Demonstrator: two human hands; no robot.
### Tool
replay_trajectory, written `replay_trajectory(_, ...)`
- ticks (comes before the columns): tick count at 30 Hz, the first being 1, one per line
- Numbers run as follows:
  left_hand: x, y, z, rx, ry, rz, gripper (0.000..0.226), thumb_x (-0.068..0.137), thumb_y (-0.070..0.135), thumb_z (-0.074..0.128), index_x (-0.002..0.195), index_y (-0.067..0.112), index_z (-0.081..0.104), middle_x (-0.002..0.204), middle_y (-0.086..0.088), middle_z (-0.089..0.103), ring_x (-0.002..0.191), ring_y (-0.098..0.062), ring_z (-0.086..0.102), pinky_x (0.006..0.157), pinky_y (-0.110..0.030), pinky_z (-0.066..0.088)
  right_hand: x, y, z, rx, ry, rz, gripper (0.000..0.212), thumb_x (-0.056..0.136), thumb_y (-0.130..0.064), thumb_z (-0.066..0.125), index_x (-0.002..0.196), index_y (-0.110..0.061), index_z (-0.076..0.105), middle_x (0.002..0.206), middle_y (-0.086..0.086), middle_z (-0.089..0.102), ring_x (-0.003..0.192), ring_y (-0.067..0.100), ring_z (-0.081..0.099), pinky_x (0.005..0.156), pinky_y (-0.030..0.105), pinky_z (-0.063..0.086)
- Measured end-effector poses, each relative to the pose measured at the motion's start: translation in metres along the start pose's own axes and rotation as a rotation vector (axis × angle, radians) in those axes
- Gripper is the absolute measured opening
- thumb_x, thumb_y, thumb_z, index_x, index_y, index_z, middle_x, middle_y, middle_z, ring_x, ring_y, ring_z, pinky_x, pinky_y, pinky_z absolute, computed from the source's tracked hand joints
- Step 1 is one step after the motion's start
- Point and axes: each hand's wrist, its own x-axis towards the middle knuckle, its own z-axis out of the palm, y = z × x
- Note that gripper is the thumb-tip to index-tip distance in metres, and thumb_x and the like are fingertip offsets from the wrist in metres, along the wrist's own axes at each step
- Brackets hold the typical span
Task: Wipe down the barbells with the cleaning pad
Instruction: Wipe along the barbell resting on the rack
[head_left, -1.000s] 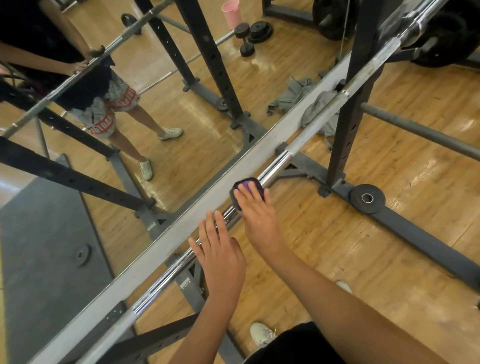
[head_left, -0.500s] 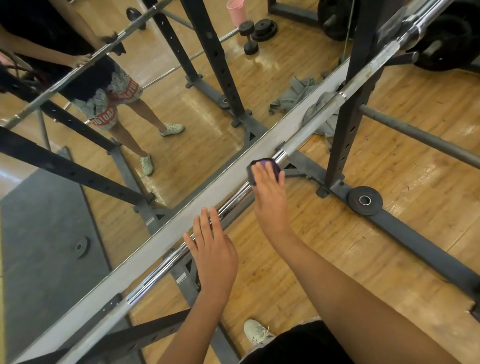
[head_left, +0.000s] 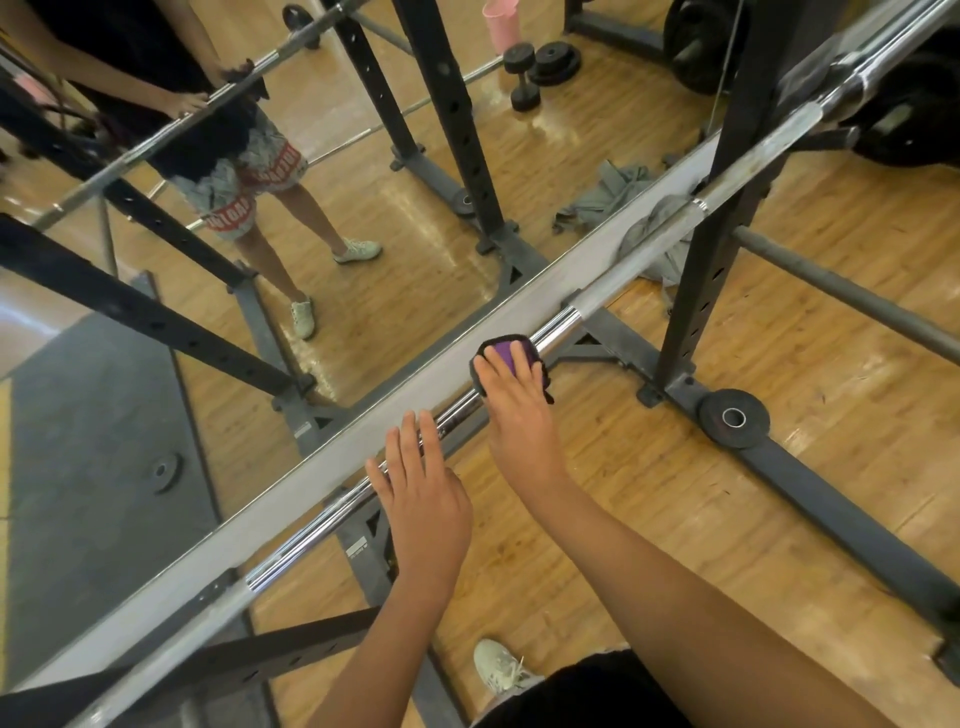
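A long steel barbell (head_left: 311, 538) lies on the rack, running from lower left to upper right in front of a wall mirror. Its middle section is shiny chrome. A purple cleaning pad with a black edge (head_left: 503, 349) is draped over the shaft. My right hand (head_left: 519, 415) presses it down with straight fingers. Lower left of it, my left hand (head_left: 423, 491) rests flat on the shaft, fingers straight and holding nothing.
Black rack uprights (head_left: 722, 223) stand right of the pad, with a grey base rail (head_left: 810, 488) and a small black plate (head_left: 733, 418) on the wooden floor. A grey cloth (head_left: 654, 244) lies by the mirror frame (head_left: 363, 452). The mirror reflects a dumbbell, plates and me.
My right hand slid the pad up the shaft toward the right, then came back a little to the lower left. My left hand stayed flat on the bar.
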Motion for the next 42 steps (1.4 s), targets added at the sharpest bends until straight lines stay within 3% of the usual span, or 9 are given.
replay_trajectory(6,0.000,-0.001,0.000,0.011,0.001,0.001,0.078,0.094,0.006,0.056,0.162,0.012,0.020,0.166,-0.013,0.026,0.155,-0.032,0.020,0.124,-0.059,0.011,0.016,0.015,-0.016,-0.102,-0.151,-0.077,0.073,0.075,0.014,0.072,0.143,-0.004,0.052,0.146,0.012,0.056,0.144,0.042,0.039,0.116,0.058,0.021)
replay_trajectory(11,0.000,-0.005,-0.001,-0.026,-0.054,-0.006,0.072,0.099,0.021,0.048,0.163,0.018,0.015,0.169,-0.007,0.018,0.157,-0.026,0.010,0.125,-0.054,0.002,0.027,0.019,-0.029,-0.149,-0.269,-0.166,0.064,0.087,0.002,0.068,0.147,-0.012,0.050,0.148,0.005,0.055,0.147,0.033,0.037,0.120,0.061,0.018)
replay_trajectory(15,0.002,-0.007,-0.004,-0.036,-0.067,0.002,0.069,0.098,0.033,0.038,0.163,0.019,0.017,0.169,-0.005,0.021,0.157,-0.026,0.013,0.125,-0.058,0.012,0.046,0.028,-0.046,-0.062,-0.421,-0.225,0.058,0.099,-0.010,0.058,0.154,-0.012,0.039,0.154,0.004,0.048,0.149,0.026,0.035,0.125,0.056,0.007)
replay_trajectory(19,0.000,-0.006,-0.007,-0.072,-0.034,-0.006,0.067,0.098,0.033,0.036,0.162,0.018,0.022,0.168,-0.006,0.024,0.156,-0.025,0.016,0.123,-0.061,0.019,0.060,0.039,-0.054,-0.059,-0.485,-0.220,0.053,0.102,-0.025,0.059,0.149,-0.005,0.045,0.162,0.017,0.030,0.154,0.034,0.019,0.126,0.052,0.006)
replay_trajectory(22,-0.006,-0.014,-0.010,-0.040,-0.013,-0.094,0.063,0.101,0.035,0.038,0.161,0.021,0.026,0.167,-0.004,0.027,0.156,-0.023,0.018,0.120,-0.070,0.013,0.059,0.045,-0.053,-0.177,-0.493,-0.207,0.050,0.103,-0.035,0.055,0.144,-0.006,0.051,0.162,0.020,0.030,0.154,0.040,0.014,0.124,0.053,0.004)
replay_trajectory(27,-0.027,-0.045,-0.018,-0.063,0.017,-0.286,0.054,0.106,0.038,0.033,0.159,0.031,0.032,0.165,-0.002,0.031,0.157,-0.024,0.017,0.113,-0.079,-0.002,0.062,0.033,-0.050,-0.158,-0.555,-0.207,0.039,0.104,-0.017,0.052,0.141,-0.002,0.049,0.144,0.014,0.053,0.145,0.032,0.035,0.126,0.046,0.011)
replay_trajectory(32,-0.039,-0.075,-0.019,-0.080,0.083,-0.307,0.048,0.109,0.039,0.034,0.156,0.032,0.040,0.159,0.000,0.041,0.153,-0.023,0.026,0.111,-0.080,-0.003,0.056,0.014,-0.050,-0.103,-0.479,-0.140,0.044,0.101,-0.002,0.052,0.145,-0.004,0.048,0.136,0.018,0.058,0.132,0.035,0.044,0.118,0.040,0.024)
replay_trajectory(37,-0.039,-0.072,-0.010,-0.056,0.216,-0.282,0.043,0.107,0.033,0.045,0.149,0.029,0.052,0.147,0.000,0.055,0.141,-0.022,0.045,0.111,-0.081,0.004,0.029,-0.024,-0.016,-0.101,-0.538,-0.354,0.051,0.073,0.015,0.065,0.119,-0.007,0.064,0.112,0.011,0.067,0.105,0.034,0.060,0.100,0.034,0.031)
replay_trajectory(42,-0.040,-0.075,-0.011,-0.052,0.243,-0.235,0.043,0.107,0.033,0.044,0.149,0.029,0.052,0.148,0.001,0.055,0.140,-0.022,0.046,0.110,-0.082,0.004,0.047,0.006,-0.038,-0.211,-0.571,-0.293,0.062,0.074,0.018,0.063,0.130,-0.009,0.060,0.127,0.009,0.062,0.118,0.031,0.055,0.105,0.033,0.031)
